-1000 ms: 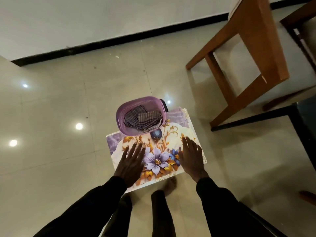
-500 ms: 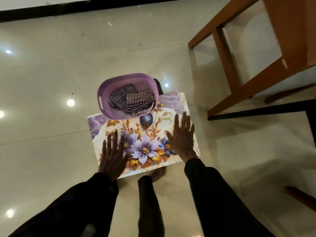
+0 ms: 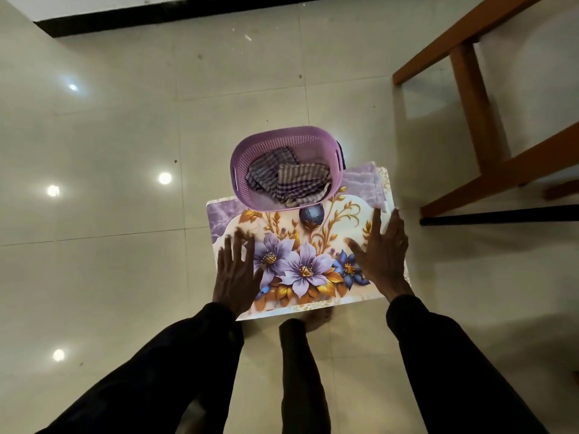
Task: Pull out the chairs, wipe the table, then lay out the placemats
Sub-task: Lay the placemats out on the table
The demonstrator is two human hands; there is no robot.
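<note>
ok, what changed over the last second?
Both hands slid slightly outward on the placemats: left hand toward the left edge, right hand toward the right. Nothing gripped or released. Purple basket with checked cloth stays on the far end.

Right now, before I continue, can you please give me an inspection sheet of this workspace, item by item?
Surface: glossy tiled floor; no table top in view.
Job's things: floral placemats, stacked; purple basket stands on their far part, checked cloths inside it.
Clutter: nothing seen.
Grippers: left hand and right hand lie flat on the placemats, fingers straight.
Cables: nothing seen.
Surroundings: wooden frame at right, black bar below it, black skirting along the wall.
</note>
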